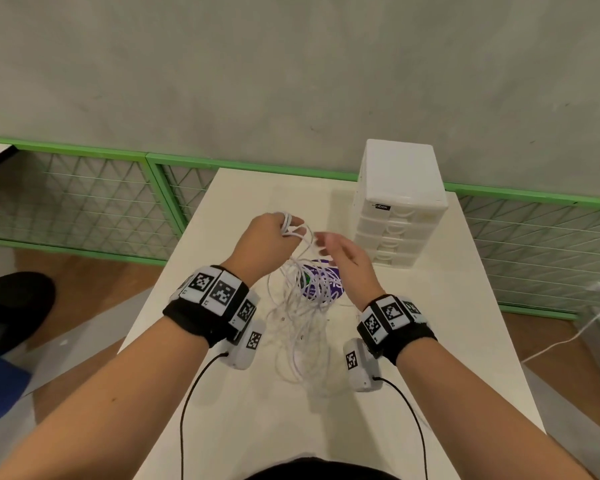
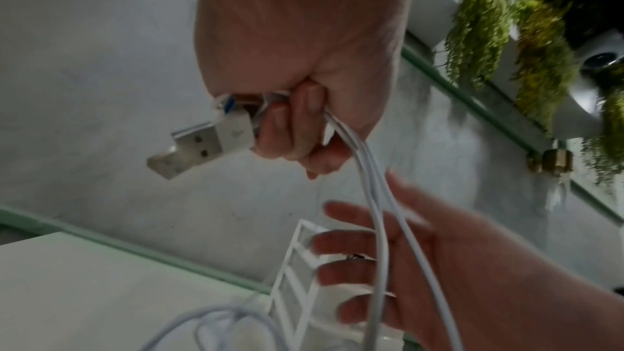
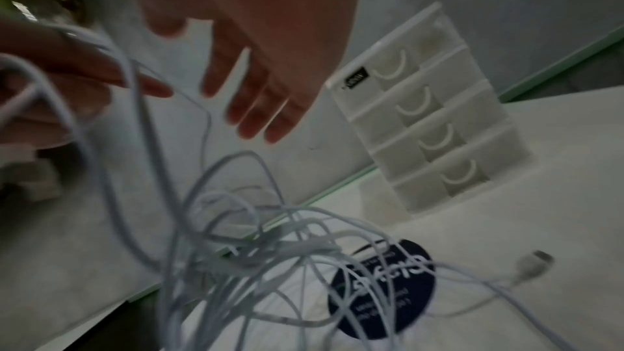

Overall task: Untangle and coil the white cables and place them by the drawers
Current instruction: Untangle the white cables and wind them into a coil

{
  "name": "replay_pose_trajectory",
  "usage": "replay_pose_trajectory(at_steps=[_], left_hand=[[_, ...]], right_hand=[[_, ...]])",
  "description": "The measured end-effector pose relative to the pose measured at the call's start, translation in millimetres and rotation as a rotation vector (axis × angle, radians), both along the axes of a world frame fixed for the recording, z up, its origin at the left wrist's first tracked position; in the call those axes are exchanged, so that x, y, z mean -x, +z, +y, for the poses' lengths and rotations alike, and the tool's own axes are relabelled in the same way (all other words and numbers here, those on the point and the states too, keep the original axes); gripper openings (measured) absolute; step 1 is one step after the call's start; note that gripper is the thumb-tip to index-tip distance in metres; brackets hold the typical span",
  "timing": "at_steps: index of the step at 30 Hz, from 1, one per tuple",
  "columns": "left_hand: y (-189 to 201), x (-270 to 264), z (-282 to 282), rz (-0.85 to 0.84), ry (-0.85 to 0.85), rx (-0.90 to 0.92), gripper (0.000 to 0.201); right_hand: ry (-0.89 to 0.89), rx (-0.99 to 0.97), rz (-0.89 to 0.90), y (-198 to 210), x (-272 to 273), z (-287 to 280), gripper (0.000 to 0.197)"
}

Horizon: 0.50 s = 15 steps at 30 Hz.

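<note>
Cables (image 1: 302,306), thin, white and smooth, hang in a loose tangle at centre frame, their lower loops trailing onto the matte white table (image 1: 465,341) over a dark round sticker (image 1: 326,282). Above them, the left hand (image 1: 271,237) is clenched around several strands with a metal-tipped plug (image 2: 202,140) poking out. The right hand (image 1: 343,258), just beside it, has straight, spread fingers and holds nothing. Running one strand through those fingers, without yanking, should free knots best. Drawers (image 1: 399,202), boxy white plastic, stand upper right.
</note>
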<state>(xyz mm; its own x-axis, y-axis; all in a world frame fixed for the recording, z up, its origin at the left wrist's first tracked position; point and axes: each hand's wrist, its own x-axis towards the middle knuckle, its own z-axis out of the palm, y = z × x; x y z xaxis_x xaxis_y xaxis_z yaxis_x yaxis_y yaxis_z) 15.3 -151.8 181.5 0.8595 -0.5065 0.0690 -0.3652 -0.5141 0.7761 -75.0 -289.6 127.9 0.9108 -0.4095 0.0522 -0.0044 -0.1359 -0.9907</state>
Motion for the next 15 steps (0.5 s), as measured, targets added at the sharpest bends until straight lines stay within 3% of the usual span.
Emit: replay_pose_trajectory(at_steps=[2, 4, 8, 11, 13, 15], left_hand=[[10, 1, -7, -0.049, 0.018, -0.022, 0.02], [21, 2, -14, -0.053, 0.03, -0.027, 0.021], [49, -3, -18, -0.006, 0.039, -0.028, 0.026], [64, -13, -9, 0.002, 0.068, -0.065, 0.023], [69, -16, -1, 0.046, 0.1, -0.045, 0.022], [73, -18, 6, 0.077, 0.129, -0.033, 0.022]], right_hand=[[0.188, -0.072, 0.002, 13, -1, 12, 0.036], [0.282, -0.04, 0.056, 14, -4, 20, 0.017], [0.467, 0.296, 0.303, -8, -5, 19, 0.008], [0.437, 0.55, 0.392, -29, -1, 1, 0.007], [0.364, 0.599, 0.426, -39, 2, -14, 0.004], [0.322, 0.588, 0.458, -48, 5, -27, 0.018]])
